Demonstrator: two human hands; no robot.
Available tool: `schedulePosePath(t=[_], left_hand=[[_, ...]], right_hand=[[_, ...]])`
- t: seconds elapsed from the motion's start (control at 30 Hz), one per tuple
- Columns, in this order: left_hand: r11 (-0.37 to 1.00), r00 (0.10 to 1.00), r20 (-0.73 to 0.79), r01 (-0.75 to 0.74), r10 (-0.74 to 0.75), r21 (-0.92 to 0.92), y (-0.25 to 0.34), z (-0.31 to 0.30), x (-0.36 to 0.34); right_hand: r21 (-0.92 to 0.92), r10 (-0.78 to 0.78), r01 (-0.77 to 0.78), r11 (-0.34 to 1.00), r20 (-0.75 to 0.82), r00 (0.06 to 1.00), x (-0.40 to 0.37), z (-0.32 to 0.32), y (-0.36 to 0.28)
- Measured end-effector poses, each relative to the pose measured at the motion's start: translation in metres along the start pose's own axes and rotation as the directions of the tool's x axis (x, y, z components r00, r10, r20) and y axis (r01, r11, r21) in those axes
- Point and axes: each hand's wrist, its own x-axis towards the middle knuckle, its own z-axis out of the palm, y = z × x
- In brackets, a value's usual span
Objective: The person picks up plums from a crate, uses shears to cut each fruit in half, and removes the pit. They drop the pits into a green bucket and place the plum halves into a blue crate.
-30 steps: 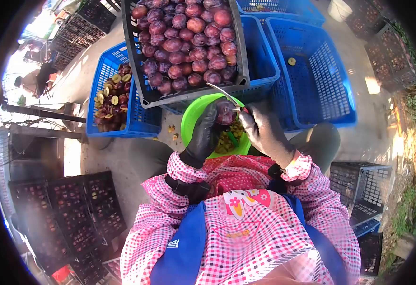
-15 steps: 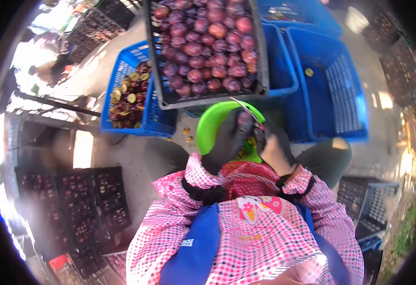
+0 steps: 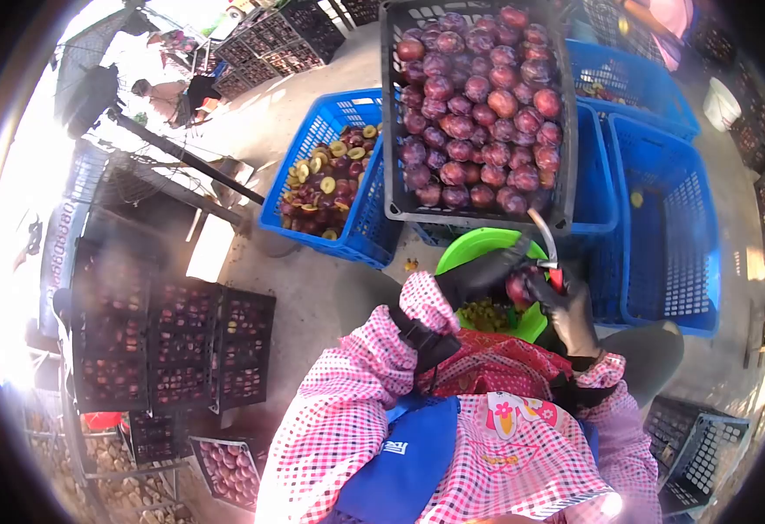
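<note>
My right hand (image 3: 572, 313), in a dark glove, is closed on a knife with a red handle (image 3: 557, 279) and a curved metal blade (image 3: 545, 237) pointing up. A dark red plum (image 3: 518, 286) is between my two hands. My left hand (image 3: 480, 274), also in a dark glove, is closed around the plum's left side; its fingertips are partly blurred. Both hands are above a bright green basin (image 3: 459, 253) between my knees. Yellowish-green pieces (image 3: 485, 316) lie inside the basin.
A black crate (image 3: 393, 196) of whole plums stands ahead, raised over blue crates. Left of it, a blue crate (image 3: 372, 240) contains cut plums. At right, another blue crate (image 3: 708, 262) has one cut piece. Dark crates (image 3: 212, 349) are stacked left; people are in the background.
The view has swung left, so the crates and basin appear farther right and lower. My hands have moved slightly apart, and the knife blade has turned upward, showing the plum between them.
</note>
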Motion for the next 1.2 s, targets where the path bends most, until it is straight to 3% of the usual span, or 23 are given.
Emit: schedulePosePath(t=[0.03, 0.07, 0.1, 0.13, 0.17, 0.2, 0.23, 0.3, 0.37, 0.4, 0.5, 0.67, 0.87, 0.93, 0.97, 1.03, 1.07, 1.1, 1.13, 1.17, 1.2], left_hand=[[0.956, 0.999, -0.010, 0.036, -0.041, -0.290, -0.012, 0.003, 0.004], [0.992, 0.999, -0.031, 0.037, -0.041, -0.122, -0.013, 0.003, -0.011], [0.987, 0.976, -0.161, -0.155, 0.147, -0.035, -0.010, 0.030, -0.018], [0.982, 0.965, -0.186, -0.186, 0.185, 0.012, -0.022, 0.027, -0.015], [0.963, 0.942, -0.227, -0.265, 0.248, -0.044, -0.028, 0.026, -0.015], [0.969, 0.934, -0.264, -0.244, 0.242, 0.027, -0.031, 0.021, -0.015], [0.950, 0.914, -0.290, -0.309, 0.284, -0.044, -0.025, 0.026, -0.020], [0.961, 0.922, -0.282, -0.278, 0.266, -0.002, -0.021, 0.018, -0.025], [0.939, 0.894, -0.287, -0.331, 0.343, 0.093, -0.020, 0.016, -0.024], [0.905, 0.860, -0.287, -0.379, 0.422, 0.192, -0.021, 0.016, -0.023], [0.902, 0.836, -0.340, -0.388, 0.431, 0.192, -0.014, 0.025, -0.025], [0.914, 0.857, -0.317, -0.381, 0.407, 0.143, -0.018, 0.020, -0.027], [0.910, 0.858, -0.317, -0.346, 0.405, 0.226, -0.020, 0.024, -0.026], [0.828, 0.818, -0.260, -0.392, 0.513, 0.400, -0.020, 0.029, -0.022], [0.829, 0.819, -0.259, -0.393, 0.512, 0.397, -0.018, 0.029, -0.022], [0.925, 0.886, -0.282, -0.317, 0.368, 0.211, -0.010, 0.029, -0.026], [0.924, 0.887, -0.280, -0.315, 0.368, 0.215, -0.013, 0.029, -0.025], [0.946, 0.935, -0.252, -0.292, 0.252, -0.140, -0.019, 0.029, -0.024], [0.850, 0.971, -0.183, -0.223, 0.152, -0.477, -0.022, 0.028, -0.024], [0.850, 0.971, -0.183, -0.223, 0.152, -0.477, -0.023, 0.026, -0.023], [0.940, 0.943, -0.242, -0.277, 0.227, -0.198, -0.024, 0.023, -0.022]], right_hand=[[0.034, 0.097, -0.094, 0.995, -0.101, 0.990, -0.003, 0.001, 0.001], [0.034, 0.038, -0.032, 0.999, -0.222, 0.974, -0.007, 0.006, -0.002], [-0.069, -0.073, 0.058, 0.996, -0.254, 0.965, -0.007, 0.006, 0.009], [-0.119, -0.024, -0.004, 0.993, -0.229, 0.973, -0.010, 0.003, 0.016], [-0.165, 0.017, -0.052, 0.985, -0.201, 0.979, -0.010, 0.000, 0.020], [-0.174, -0.081, 0.041, 0.984, -0.230, 0.970, -0.010, -0.001, 0.018], [-0.179, -0.180, 0.137, 0.974, -0.251, 0.951, -0.012, 0.000, 0.015], [-0.358, -0.224, 0.153, 0.921, -0.165, 0.961, -0.018, -0.002, -0.006], [-0.373, -0.313, 0.269, 0.888, -0.061, 0.948, -0.023, 0.001, -0.009], [-0.407, -0.253, 0.232, 0.884, 0.000, 0.967, -0.026, 0.000, -0.013], [-0.482, -0.191, 0.168, 0.860, 0.002, 0.982, -0.031, 0.007, -0.019], [-0.517, -0.197, 0.173, 0.839, 0.008, 0.980, -0.031, 0.010, -0.020], [-0.633, -0.146, 0.129, 0.763, 0.025, 0.989, -0.032, 0.013, -0.023], [-0.562, -0.165, 0.120, 0.819, -0.030, 0.986, -0.030, 0.016, -0.016], [-0.564, -0.163, 0.118, 0.817, -0.030, 0.986, -0.028, 0.016, -0.011], [-0.506, -0.190, 0.152, 0.849, -0.024, 0.982, -0.027, 0.018, -0.006], [-0.504, -0.191, 0.152, 0.850, -0.027, 0.981, -0.028, 0.019, -0.006], [-0.471, -0.199, 0.158, 0.868, -0.038, 0.979, -0.029, 0.020, -0.008], [-0.439, -0.207, 0.166, 0.883, -0.047, 0.977, -0.030, 0.021, -0.009], [-0.439, -0.206, 0.165, 0.883, -0.046, 0.977, -0.028, 0.019, -0.008], [-0.421, -0.203, 0.178, 0.889, -0.015, 0.979, -0.026, 0.016, -0.006]])
